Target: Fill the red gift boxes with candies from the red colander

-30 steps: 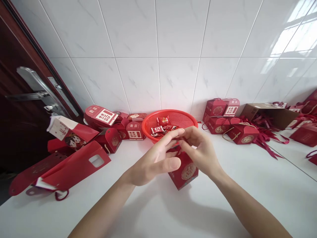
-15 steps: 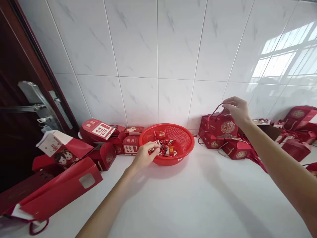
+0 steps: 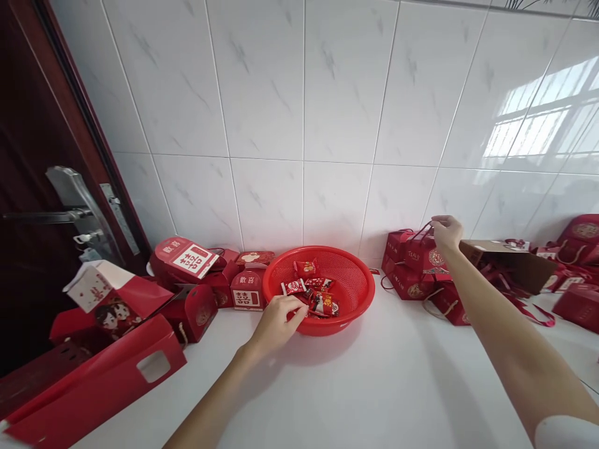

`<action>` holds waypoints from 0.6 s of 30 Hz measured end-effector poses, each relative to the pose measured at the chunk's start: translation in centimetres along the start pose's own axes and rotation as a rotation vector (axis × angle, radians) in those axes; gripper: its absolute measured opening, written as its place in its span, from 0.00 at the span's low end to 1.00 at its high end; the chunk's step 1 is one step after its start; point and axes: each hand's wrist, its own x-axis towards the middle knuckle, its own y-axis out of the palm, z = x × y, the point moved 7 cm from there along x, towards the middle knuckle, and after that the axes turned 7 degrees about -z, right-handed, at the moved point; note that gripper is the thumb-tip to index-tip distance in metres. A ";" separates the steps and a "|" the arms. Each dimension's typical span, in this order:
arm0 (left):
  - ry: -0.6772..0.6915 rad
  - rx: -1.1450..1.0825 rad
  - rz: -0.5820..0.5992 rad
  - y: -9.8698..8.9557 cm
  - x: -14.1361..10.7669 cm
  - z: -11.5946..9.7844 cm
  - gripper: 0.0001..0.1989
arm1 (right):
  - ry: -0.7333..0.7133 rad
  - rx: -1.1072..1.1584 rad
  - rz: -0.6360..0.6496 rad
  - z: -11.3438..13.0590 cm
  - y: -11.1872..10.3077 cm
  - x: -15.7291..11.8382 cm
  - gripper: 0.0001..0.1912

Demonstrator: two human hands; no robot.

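My left hand [image 3: 279, 321] is over the near left rim of a red plastic basket [image 3: 353, 321], its thumb and fingertips close together beside the wrapped sweets. Whether a sweet is between them is hidden. Inside lie several red-wrapped sweets, among them a white-and-red packet [image 3: 293, 287] and a red packet [image 3: 305, 269] near the back. My right hand [image 3: 446, 232] is closed on the cord handle of a red gift box [image 3: 423, 254] with a gold round emblem. That box sits on top of other red boxes [image 3: 409, 282] by the wall.
Red gift boxes [image 3: 182, 257] and an opened red carton [image 3: 103, 380] crowd the left side. On the right are a brown cardboard box [image 3: 508, 265], red ribbons [image 3: 531, 308] and more red boxes. A tiled wall [image 3: 337, 112] closes the back; a dark door [image 3: 28, 156] stands at far left.
The view has shifted, with the basket and boxes lower in it. My right hand and the gift box it holds have come down toward the stack. My left hand stays at the basket.
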 end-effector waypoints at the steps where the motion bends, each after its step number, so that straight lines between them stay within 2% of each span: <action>1: 0.000 0.013 -0.003 0.0 0.0 0.0 0.17 | -0.003 0.007 -0.016 -0.2 0.1 0.1 0.08; 11: 0.011 0.095 -0.023 0.3 -0.3 0.3 0.18 | -0.078 0.074 -0.167 0.2 0.5 -1.1 0.06; 18: 0.035 0.103 -0.034 0.4 -0.3 0.3 0.19 | -0.186 0.101 -0.218 2.4 0.7 -0.9 0.08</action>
